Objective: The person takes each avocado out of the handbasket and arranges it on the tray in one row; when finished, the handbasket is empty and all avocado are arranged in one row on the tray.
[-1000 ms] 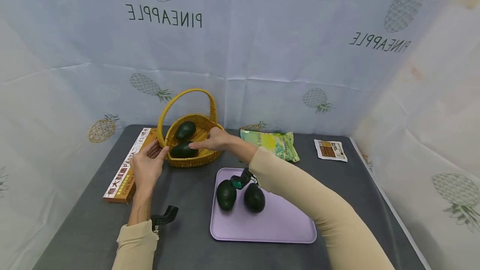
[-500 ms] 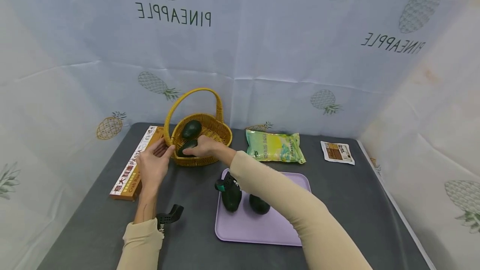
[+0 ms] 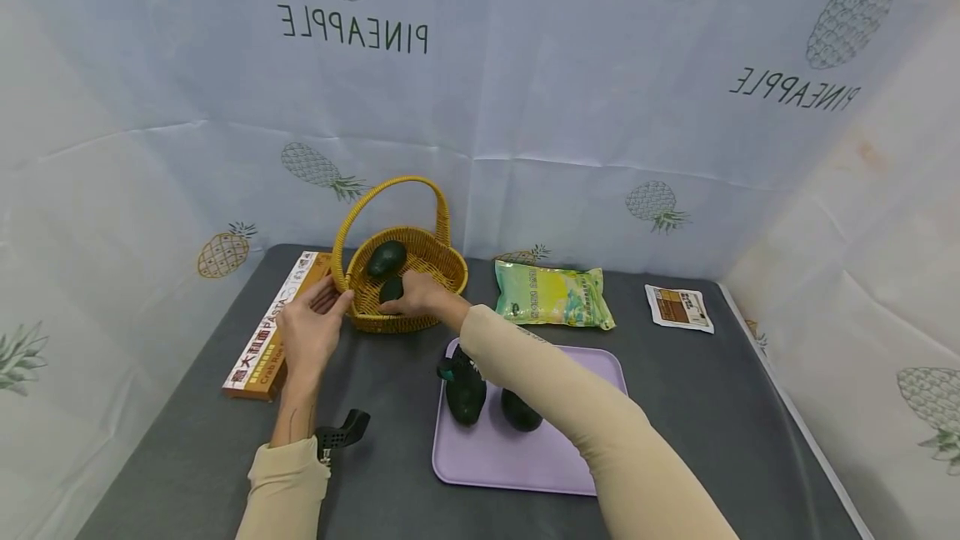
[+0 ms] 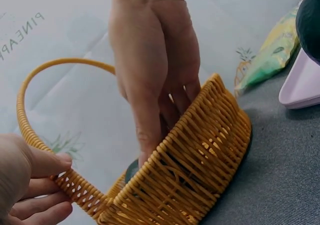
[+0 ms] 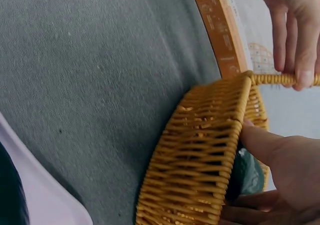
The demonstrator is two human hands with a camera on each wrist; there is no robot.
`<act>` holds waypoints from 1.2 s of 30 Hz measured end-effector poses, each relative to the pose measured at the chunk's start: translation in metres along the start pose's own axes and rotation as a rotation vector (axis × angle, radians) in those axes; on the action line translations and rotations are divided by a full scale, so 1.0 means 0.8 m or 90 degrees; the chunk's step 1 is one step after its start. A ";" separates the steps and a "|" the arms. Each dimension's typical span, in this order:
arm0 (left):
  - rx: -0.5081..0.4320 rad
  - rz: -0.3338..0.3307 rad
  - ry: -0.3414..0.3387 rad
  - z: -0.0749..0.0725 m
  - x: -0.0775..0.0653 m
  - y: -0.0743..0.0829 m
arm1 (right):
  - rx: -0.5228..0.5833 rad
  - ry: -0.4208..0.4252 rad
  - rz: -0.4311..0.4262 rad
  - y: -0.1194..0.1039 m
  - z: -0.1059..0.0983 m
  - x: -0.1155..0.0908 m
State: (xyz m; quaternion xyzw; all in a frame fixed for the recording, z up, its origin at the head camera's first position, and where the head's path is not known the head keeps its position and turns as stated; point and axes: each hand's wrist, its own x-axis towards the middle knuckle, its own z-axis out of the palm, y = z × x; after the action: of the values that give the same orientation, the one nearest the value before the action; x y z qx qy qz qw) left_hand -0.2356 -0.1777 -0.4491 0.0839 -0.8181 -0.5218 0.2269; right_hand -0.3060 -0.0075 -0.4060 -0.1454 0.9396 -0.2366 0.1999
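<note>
Four dark-green avocados are in view, two in the woven yellow basket point(image 3: 437, 263) and two on the lilac tray point(image 3: 517, 465). The basket stands at the back of the dark tabletop point(image 3: 397, 482), its tall handle point(image 3: 390, 182) arching over it.

Your left hand point(image 3: 309, 332) pinches the handle low down, near where it joins the basket's left rim, with thumb on one side and fingers on the other, so it is nearly closed. Your right hand point(image 3: 422, 294) reaches over the near rim into the basket, partly closed, its fingers curled round the near avocado point(image 3: 391, 290). Your thumb lies between that avocado and the near wall; your fingertips are hidden, so you cannot tell how firmly they press. The far avocado point(image 3: 386, 259) lies just behind, toward the left of the basket, untouched by either hand.

On the tray, the left-hand avocado point(image 3: 465, 400) and the right-hand avocado point(image 3: 520, 412) lie near each other, below your right forearm. Your right sleeve point(image 3: 570, 390) covers part of the tray from the head view.

To the left of the basket, a long orange-and-white pasta box point(image 3: 262, 344) lies beside your left hand. To the right of the basket lies a green-and-yellow packet point(image 3: 553, 296), and farther right a small white-and-brown sachet point(image 3: 679, 308).
</note>
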 end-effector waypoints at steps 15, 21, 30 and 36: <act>0.005 0.001 0.008 0.001 0.000 -0.002 | -0.114 0.063 -0.014 0.004 -0.002 0.003; 0.009 0.007 0.010 0.002 0.000 -0.001 | -0.095 0.057 0.006 0.008 0.001 0.012; 0.035 0.032 -0.004 0.001 0.001 -0.007 | -0.012 0.068 0.026 0.019 -0.004 0.015; 0.046 0.032 0.000 0.003 -0.001 -0.010 | 0.013 0.062 0.023 0.023 -0.003 0.012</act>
State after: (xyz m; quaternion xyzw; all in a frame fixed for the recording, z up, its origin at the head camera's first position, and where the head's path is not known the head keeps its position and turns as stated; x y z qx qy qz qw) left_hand -0.2368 -0.1793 -0.4569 0.0712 -0.8381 -0.4861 0.2372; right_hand -0.3187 0.0053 -0.4157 -0.1147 0.9482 -0.2496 0.1595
